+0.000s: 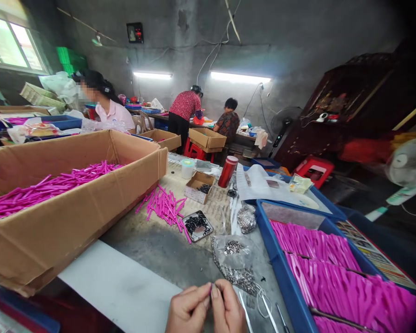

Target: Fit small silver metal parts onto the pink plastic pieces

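Note:
Fingertip to fingertip, my left hand and my right hand meet at the bottom middle, both pinched. Between them is a tiny dark, purplish thing, mostly hidden by the fingers, so its kind cannot be made out. Right of my right hand lie slim metal tools, their ends cut off by the frame. Just beyond my hands sits a clear plastic bag with small metal rings. Farther off, a small square tray holds black parts, beside a loose pile of magenta sticks.
A big cardboard box of magenta sticks stands left. At right is a blue crate with rows of magenta pieces. A small carton, a red flask and a white tub stand behind. Several people work farther back.

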The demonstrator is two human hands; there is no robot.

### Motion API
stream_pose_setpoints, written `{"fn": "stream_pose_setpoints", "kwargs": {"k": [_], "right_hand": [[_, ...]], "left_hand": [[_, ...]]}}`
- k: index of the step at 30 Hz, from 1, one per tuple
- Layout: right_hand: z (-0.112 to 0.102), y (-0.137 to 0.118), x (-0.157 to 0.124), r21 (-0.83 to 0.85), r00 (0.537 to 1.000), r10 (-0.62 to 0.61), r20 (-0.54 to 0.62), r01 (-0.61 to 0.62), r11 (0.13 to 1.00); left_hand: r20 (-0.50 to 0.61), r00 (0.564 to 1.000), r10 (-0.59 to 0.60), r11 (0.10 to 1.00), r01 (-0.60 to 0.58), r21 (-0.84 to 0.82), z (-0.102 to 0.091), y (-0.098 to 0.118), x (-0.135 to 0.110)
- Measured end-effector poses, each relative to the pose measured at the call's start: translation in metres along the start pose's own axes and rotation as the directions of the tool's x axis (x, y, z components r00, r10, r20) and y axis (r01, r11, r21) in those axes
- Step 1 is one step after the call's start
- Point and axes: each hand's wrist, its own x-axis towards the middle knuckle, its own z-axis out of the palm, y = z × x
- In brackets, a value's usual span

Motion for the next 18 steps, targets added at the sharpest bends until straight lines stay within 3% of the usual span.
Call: {"fn": "stream_pose_setpoints", "kwargs": {"k": [2, 6, 9, 13, 16, 18], "right_hand": [[0.000, -0.001, 0.001, 0.001, 0.999, -0.018, -0.027, 0.018, 1.000], [0.001, -0.002, 0.002, 0.015, 1.000, 0.023, 0.014, -0.023, 1.000], [0.002, -0.001, 0.001, 0.029, 1.000, -0.005, -0.024, 0.006, 1.000], [0.002, 0.000, 0.000, 0.026, 0.999, 0.034, 0.024, -0.035, 0.999], [0.003, 0.001, -0.001, 0.009, 1.000, 0.021, -0.004, -0.021, 1.000], [0.003, 0.003, -0.002, 0.026, 0.999, 0.043, -0.002, -0.043, 0.999]], "left_hand": [[0.005, 0.997, 0.076, 0.996, -0.077, 0.048, 0.001, -0.006, -0.002], [0.005, 1.000, -0.010, 1.000, 0.010, 0.024, 0.000, 0.000, 0.001], [0.043, 0.992, 0.117, 0.988, -0.120, 0.092, -0.005, 0.013, 0.005], [0.049, 0.999, -0.014, 0.998, 0.011, 0.056, -0.008, 0.020, 0.008], [0.045, 0.999, -0.005, 0.998, 0.002, 0.069, -0.007, 0.018, 0.007], [0.056, 0.996, -0.075, 0.997, 0.074, 0.016, -0.004, 0.014, 0.005]]}}
